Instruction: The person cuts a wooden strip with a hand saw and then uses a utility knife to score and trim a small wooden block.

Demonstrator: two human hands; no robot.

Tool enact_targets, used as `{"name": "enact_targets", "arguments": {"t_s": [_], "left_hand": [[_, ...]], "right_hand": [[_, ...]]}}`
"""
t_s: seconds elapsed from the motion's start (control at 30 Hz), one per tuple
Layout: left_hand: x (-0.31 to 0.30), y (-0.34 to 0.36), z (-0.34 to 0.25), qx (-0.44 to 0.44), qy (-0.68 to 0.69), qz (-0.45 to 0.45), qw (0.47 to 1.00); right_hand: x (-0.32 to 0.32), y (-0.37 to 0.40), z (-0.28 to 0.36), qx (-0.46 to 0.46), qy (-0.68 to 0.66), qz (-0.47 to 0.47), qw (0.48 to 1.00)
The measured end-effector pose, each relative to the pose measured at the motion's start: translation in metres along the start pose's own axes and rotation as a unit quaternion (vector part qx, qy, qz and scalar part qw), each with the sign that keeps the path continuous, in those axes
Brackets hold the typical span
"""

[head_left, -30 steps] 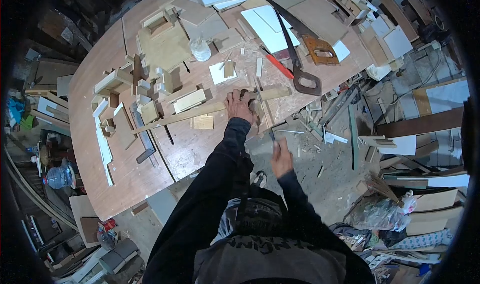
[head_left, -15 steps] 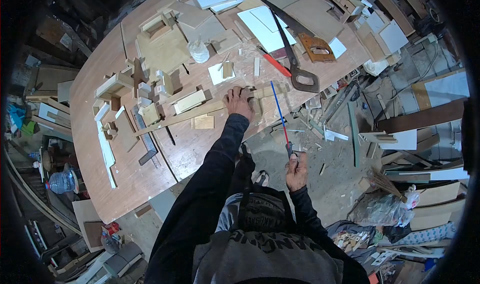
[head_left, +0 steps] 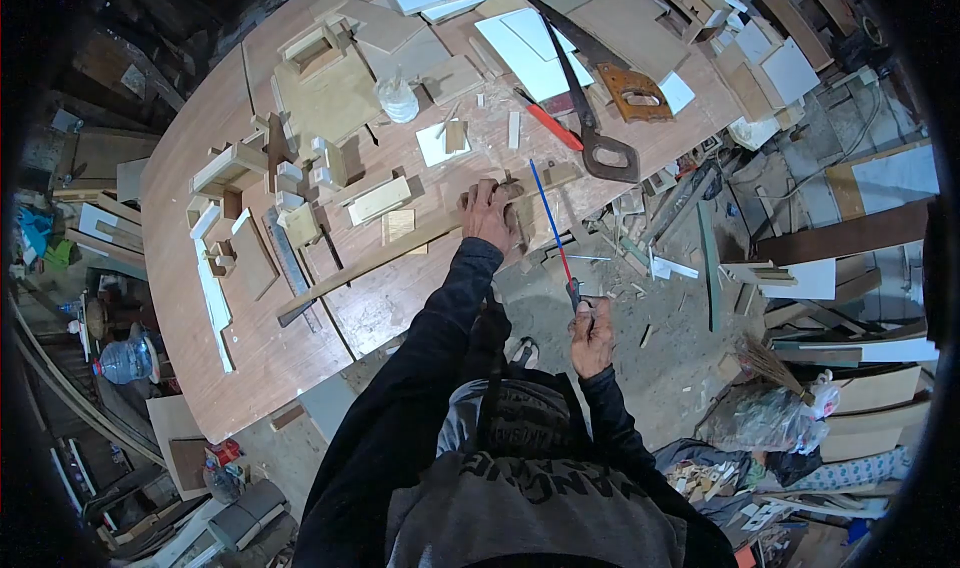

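A long narrow wooden strip (head_left: 425, 236) lies slantwise across the near part of the table. My left hand (head_left: 488, 213) presses down on it, fingers curled over its far edge. Below the table's edge, my right hand (head_left: 592, 340) grips the dark handle of a hacksaw (head_left: 549, 210), seen edge-on as a thin blue and red line. Its blue far end overlaps the strip's right part in this view. A small pale wood piece (head_left: 398, 226) and a pale block (head_left: 379, 201) sit just beyond the strip.
Two handsaws, one with a dark handle (head_left: 610, 158) and one with a wooden handle (head_left: 634, 94), lie at the back right near a red-handled tool (head_left: 553, 125). A metal square (head_left: 283, 253) and box-like wooden parts (head_left: 228, 173) are at left. Offcuts (head_left: 672, 270) litter the floor.
The wooden strip has turned, its left end swinging nearer to me across the metal square. My left hand has shifted slightly right and nearer. The hacksaw's tip has moved a little left.
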State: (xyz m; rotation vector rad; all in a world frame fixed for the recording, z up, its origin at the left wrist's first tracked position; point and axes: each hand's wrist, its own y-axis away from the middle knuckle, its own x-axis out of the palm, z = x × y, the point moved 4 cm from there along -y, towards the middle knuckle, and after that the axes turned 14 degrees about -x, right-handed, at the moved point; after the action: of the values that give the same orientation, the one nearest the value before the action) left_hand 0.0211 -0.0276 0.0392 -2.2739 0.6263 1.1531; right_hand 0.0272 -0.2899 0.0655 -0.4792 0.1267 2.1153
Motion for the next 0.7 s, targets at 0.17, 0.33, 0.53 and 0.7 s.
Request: {"name": "enact_targets", "arguments": {"t_s": [0.17,0.33,0.53,0.7], "left_hand": [[-0.011,0.01,-0.002,-0.035,-0.026,-0.024,0.999],[-0.006,0.004,0.002,-0.033,-0.051,0.024,0.998],[-0.007,0.004,0.002,-0.025,-0.036,-0.023,0.999],[-0.009,0.004,-0.006,-0.052,-0.044,-0.03,0.997]], "right_hand": [[-0.003,-0.003,0.012,-0.034,0.067,0.012,0.997],[-0.001,-0.01,0.012,-0.033,0.06,0.034,0.997],[0.008,-0.014,0.003,-0.048,0.075,0.055,0.994],[0.007,-0.015,0.013,-0.063,0.079,0.049,0.994]]}}
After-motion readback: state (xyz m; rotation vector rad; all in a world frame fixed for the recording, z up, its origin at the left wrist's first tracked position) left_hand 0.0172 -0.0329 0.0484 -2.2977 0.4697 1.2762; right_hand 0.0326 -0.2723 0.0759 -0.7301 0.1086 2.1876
